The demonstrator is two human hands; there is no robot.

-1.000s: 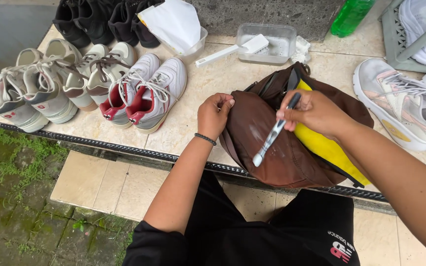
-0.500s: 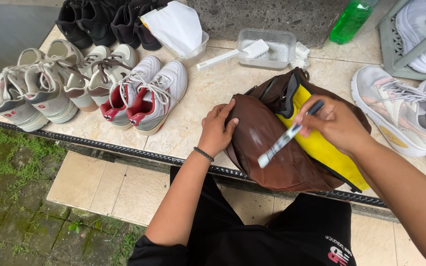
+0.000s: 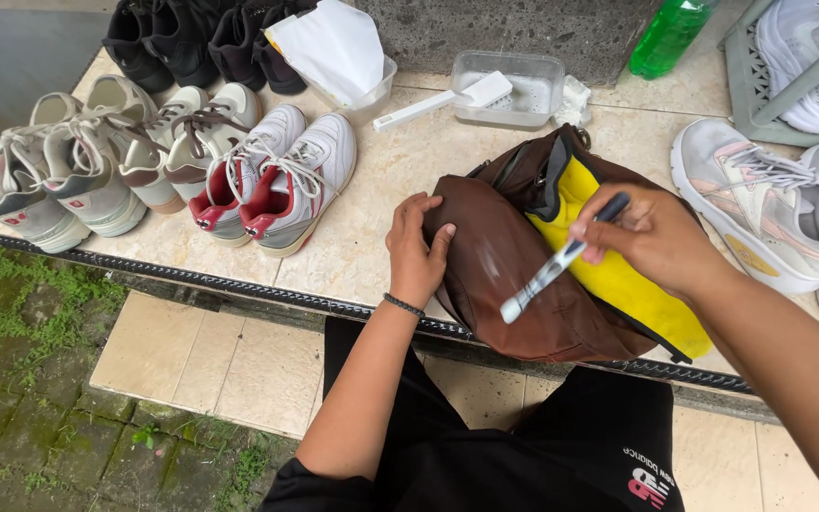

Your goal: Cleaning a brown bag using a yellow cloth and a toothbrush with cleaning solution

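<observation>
A brown bag [image 3: 514,275] with a yellow panel [image 3: 618,275] lies on the tiled ledge [image 3: 381,190], at about 4 o'clock from the ledge's middle and right at its near edge. The left hand [image 3: 416,248] rests flat on the bag's 9 o'clock end, fingers spread over the brown fabric and clasping nothing; a dark band circles its wrist. The right hand [image 3: 651,232] sits over the yellow panel, at 3 o'clock from the left hand, with its fingers clenched round the dark handle of a brush [image 3: 561,261]. The brush slants toward 7 o'clock, and its pale head is on or just above the brown fabric; contact cannot be told. At 10 o'clock from the bag stand a red-lined white pair of sneakers [image 3: 272,180], and further toward 9 o'clock more pale shoes [image 3: 78,166]. Black shoes [image 3: 191,38] line the far edge at 11 o'clock, beside a tub with white cloth [image 3: 334,52]. At 12 o'clock is a clear tray [image 3: 514,90] with a white brush [image 3: 443,100] leaning across it, and a green bottle [image 3: 670,33] at 1 o'clock. A pale sneaker [image 3: 770,209] lies at 3 o'clock, just beside the right hand.
</observation>
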